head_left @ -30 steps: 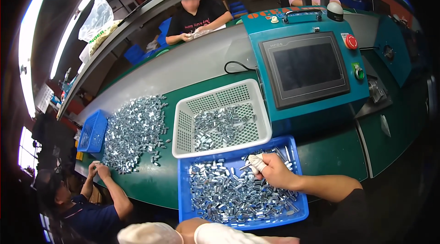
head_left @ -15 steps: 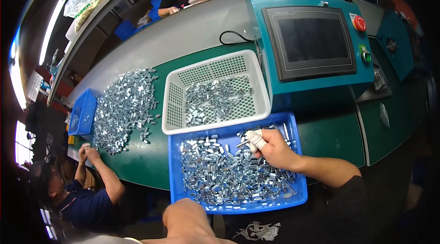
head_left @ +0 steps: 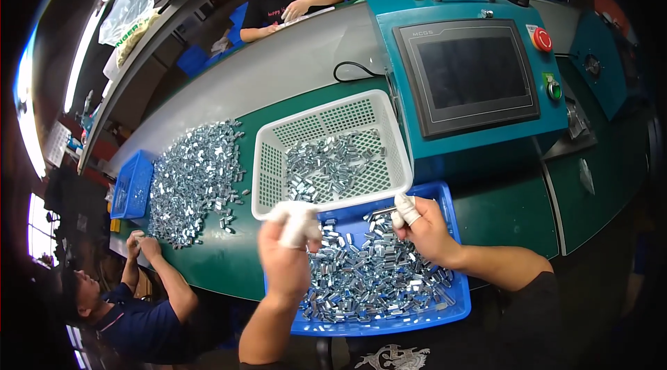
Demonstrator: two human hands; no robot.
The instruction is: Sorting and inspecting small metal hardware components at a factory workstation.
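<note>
My right grip (head_left: 427, 234) is clamped on a slim metal rod (head_left: 381, 212) over the far side of the blue tray (head_left: 389, 330).
Whether my left grip (head_left: 286, 252), slightly blurred, holds anything I cannot tell; it hangs over the tray's far left corner, just beside the near edge of the white basket (head_left: 272, 168). Half a second ago that hand was low by the tray's near edge; the right has kept its pinch. Small metal pieces (head_left: 375, 280) crowd the tray, which juts past the near edge of the counter (head_left: 511, 217). I see room on the counter between the basket and the heap of pieces (head_left: 194, 182), and right of the tray, before the teal machine (head_left: 381, 22).
</note>
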